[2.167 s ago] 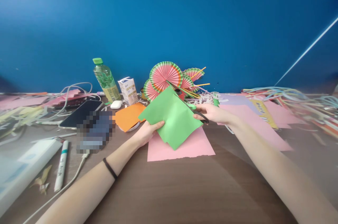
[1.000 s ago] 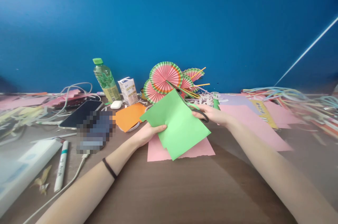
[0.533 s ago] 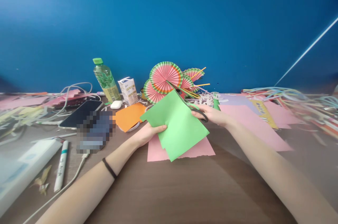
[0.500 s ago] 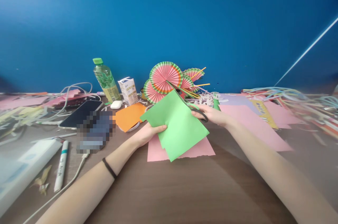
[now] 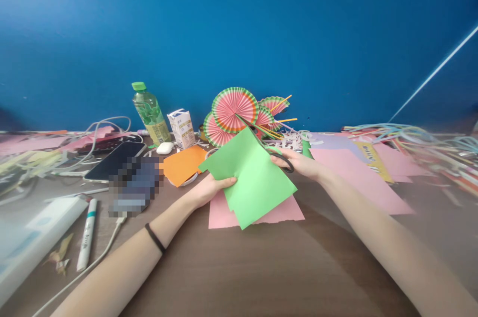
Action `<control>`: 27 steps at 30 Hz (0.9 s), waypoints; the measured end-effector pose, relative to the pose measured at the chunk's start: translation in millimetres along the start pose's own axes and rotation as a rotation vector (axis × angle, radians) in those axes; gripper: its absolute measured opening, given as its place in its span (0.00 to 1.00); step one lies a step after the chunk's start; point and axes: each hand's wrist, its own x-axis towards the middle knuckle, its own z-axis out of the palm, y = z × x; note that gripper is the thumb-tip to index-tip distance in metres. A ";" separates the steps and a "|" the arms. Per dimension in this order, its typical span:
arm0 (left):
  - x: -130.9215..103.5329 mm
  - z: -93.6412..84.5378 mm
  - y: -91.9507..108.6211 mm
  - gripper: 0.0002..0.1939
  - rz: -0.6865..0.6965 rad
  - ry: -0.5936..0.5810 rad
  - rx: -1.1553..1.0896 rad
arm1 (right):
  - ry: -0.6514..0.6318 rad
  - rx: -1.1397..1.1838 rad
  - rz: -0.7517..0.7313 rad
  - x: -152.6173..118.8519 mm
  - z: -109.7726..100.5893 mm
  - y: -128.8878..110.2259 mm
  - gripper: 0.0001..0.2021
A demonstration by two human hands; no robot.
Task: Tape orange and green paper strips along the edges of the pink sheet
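My left hand point(image 5: 210, 189) grips a sheet of green paper point(image 5: 257, 182) by its left side, the thumb lying on top and the other fingers hidden underneath. My right hand point(image 5: 295, 161) is closed round the black handles of a pair of scissors point(image 5: 286, 163) at the paper's upper right edge. Most of the blades are hidden behind the green sheet. Below it on the table lies a sheet of pink paper point(image 5: 220, 215), partly covered. Just behind stand round folded paper fans point(image 5: 234, 109) in pink, green and orange.
Left of my hands are an orange paper piece point(image 5: 182, 165), a green-capped bottle point(image 5: 151, 115), a small carton point(image 5: 181, 129), a phone point(image 5: 115, 160) and a marker point(image 5: 86, 235). Pink sheets point(image 5: 351, 172) and paper strips point(image 5: 444, 153) lie at right. A blue wall point(image 5: 239, 23) rises behind.
Almost nothing differs. The green paper's right corner has shifted very slightly; both hands keep their holds and places.
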 end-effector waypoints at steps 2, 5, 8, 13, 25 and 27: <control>-0.1 -0.4 -0.4 0.32 -0.001 -0.004 0.003 | 0.003 -0.003 0.002 0.4 -0.1 1.1 0.22; -0.1 -0.4 -0.4 0.32 -0.002 -0.005 0.000 | 0.005 -0.013 -0.002 0.7 -0.2 1.9 0.21; -0.2 -0.1 0.3 0.31 -0.006 0.000 0.000 | 0.005 -0.028 -0.005 1.1 -0.6 2.8 0.21; -0.7 0.4 1.2 0.30 -0.012 -0.001 0.016 | 0.020 -0.056 0.000 2.3 -0.7 4.7 0.20; -0.8 0.7 1.3 0.30 -0.006 -0.009 0.007 | 0.022 -0.085 -0.018 1.9 0.2 3.6 0.20; -0.8 0.7 1.5 0.30 -0.007 -0.012 0.006 | 0.014 -0.069 -0.022 1.5 0.6 2.1 0.20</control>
